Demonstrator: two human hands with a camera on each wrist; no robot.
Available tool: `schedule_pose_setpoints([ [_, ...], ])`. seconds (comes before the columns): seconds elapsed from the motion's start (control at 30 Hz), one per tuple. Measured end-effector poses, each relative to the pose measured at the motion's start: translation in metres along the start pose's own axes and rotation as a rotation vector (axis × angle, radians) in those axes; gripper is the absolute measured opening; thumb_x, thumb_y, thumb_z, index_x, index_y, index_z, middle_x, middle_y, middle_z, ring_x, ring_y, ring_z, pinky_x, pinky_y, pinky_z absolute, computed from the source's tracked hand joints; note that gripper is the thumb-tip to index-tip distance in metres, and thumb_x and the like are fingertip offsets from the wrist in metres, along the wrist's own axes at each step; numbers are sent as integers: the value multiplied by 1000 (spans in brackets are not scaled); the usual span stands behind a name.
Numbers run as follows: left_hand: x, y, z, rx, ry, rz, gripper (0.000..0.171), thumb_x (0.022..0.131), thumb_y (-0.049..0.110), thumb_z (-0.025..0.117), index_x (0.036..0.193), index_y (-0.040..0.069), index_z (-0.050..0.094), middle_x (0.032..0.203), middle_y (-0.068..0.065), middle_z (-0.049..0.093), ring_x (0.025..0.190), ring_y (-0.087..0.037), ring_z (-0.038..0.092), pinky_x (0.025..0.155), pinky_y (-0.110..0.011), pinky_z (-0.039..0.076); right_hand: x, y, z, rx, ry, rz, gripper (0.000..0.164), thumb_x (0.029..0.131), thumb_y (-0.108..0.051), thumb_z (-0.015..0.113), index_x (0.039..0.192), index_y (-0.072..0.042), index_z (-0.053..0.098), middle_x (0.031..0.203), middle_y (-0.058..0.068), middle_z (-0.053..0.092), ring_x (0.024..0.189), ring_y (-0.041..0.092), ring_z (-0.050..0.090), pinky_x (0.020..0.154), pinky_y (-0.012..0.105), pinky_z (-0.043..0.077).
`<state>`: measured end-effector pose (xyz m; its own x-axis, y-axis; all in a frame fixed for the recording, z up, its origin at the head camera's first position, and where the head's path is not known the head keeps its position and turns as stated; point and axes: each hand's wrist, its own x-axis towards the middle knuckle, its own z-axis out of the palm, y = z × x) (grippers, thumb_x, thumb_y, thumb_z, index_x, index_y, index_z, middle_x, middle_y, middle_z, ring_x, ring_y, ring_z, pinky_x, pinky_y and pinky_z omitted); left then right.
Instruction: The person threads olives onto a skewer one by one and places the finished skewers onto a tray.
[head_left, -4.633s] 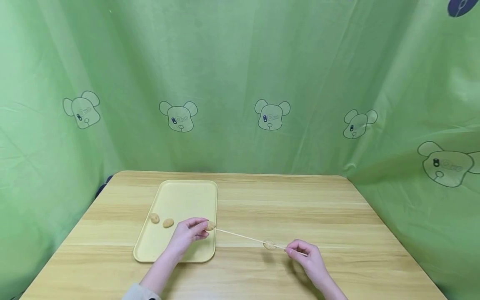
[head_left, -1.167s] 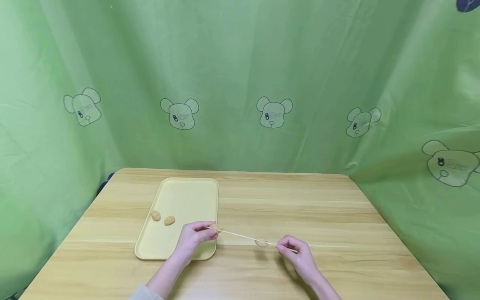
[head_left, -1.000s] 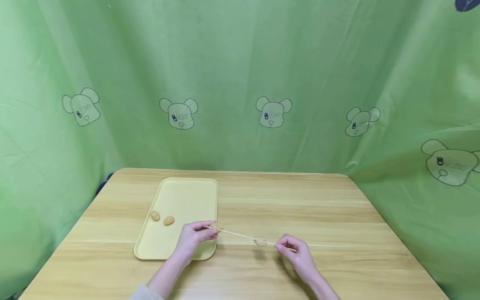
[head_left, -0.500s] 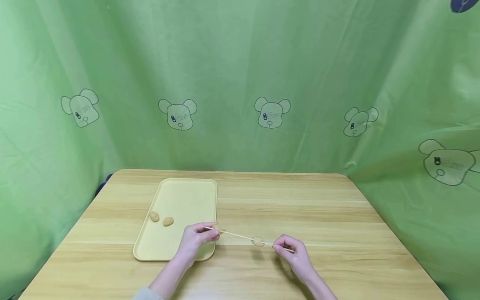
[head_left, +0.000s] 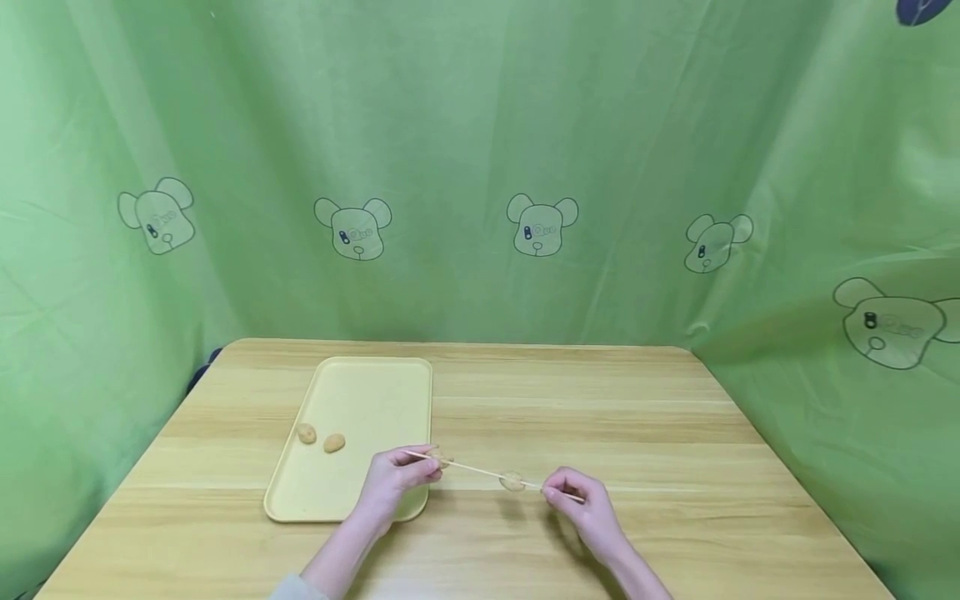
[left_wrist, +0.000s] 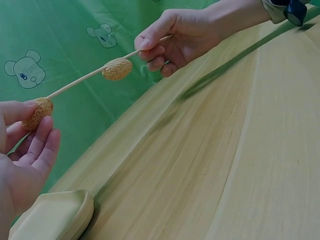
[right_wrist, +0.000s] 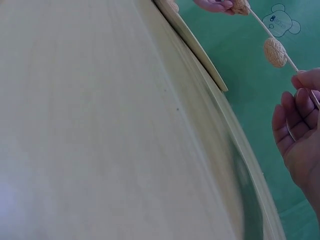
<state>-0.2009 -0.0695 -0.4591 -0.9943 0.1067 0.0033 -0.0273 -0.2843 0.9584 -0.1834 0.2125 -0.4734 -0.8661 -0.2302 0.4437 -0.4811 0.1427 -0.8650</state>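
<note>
My left hand [head_left: 390,479] pinches a wrinkled tan oval ball [left_wrist: 39,114] between thumb and fingers, over the tray's right edge. A thin wooden skewer [head_left: 472,469] runs from this ball to my right hand [head_left: 588,504]; in the head view its left tip shows beyond the ball, by the left fingers. The right thumb and fingers pinch the skewer near its other end. A second wrinkled ball [left_wrist: 117,69] is threaded on the skewer, closer to the right hand. Both hands and the skewer are raised above the wooden table [head_left: 600,400].
A pale yellow tray [head_left: 367,392] lies on the left part of the table, partly under the left hand. Two more tan balls, one [head_left: 307,433] by the left rim and another [head_left: 334,443] beside it, rest there. A green curtain [head_left: 450,167] hangs around the table.
The right hand has come left with the skewer and the threaded ball, nearer the left hand. Earlier the skewer ended at the left ball; now its tip shows past it. Both tray balls stayed.
</note>
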Motion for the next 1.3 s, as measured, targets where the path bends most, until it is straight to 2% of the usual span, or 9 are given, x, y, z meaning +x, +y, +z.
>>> schedule_pose_setpoints([
  [0.33, -3, 3, 2, 14, -11, -5, 38, 79, -4, 65, 111, -20, 53, 85, -11, 69, 71, -14, 66, 76, -29, 55, 1, 1, 5, -3, 0, -9, 4, 82, 8, 59, 79, 5, 59, 72, 3, 59, 70, 5, 53, 63, 22, 47],
  [0.57, -4, 2, 4, 3, -8, 0, 37, 78, -4, 65, 109, -21, 53, 86, -11, 68, 71, -14, 66, 76, -28, 54, 1, 0, 7, 1, -2, -3, 5, 82, 8, 59, 80, 3, 60, 72, 11, 58, 71, 6, 53, 65, 23, 48],
  [0.97, -4, -4, 6, -17, -11, -22, 39, 79, -4, 66, 112, -18, 52, 80, -7, 69, 69, -12, 65, 76, -27, 54, 3, -4, 9, 21, -9, -6, 5, 84, 7, 57, 79, 7, 58, 73, 2, 58, 71, 5, 53, 64, 23, 48],
  [1.2, -4, -6, 7, -21, -14, -17, 40, 79, -4, 65, 113, -20, 51, 81, -7, 69, 69, -12, 65, 75, -27, 54, 3, -4, 11, 22, -19, -14, 5, 84, 7, 57, 79, 9, 57, 72, 17, 56, 71, 6, 53, 64, 24, 48],
  [1.3, -4, -6, 8, -28, -16, -18, 40, 78, -4, 65, 113, -20, 50, 82, -8, 69, 69, -13, 66, 75, -27, 54, 4, -4, 12, 23, -22, -20, 5, 84, 7, 57, 79, 9, 56, 72, 19, 55, 70, 6, 53, 64, 24, 47],
])
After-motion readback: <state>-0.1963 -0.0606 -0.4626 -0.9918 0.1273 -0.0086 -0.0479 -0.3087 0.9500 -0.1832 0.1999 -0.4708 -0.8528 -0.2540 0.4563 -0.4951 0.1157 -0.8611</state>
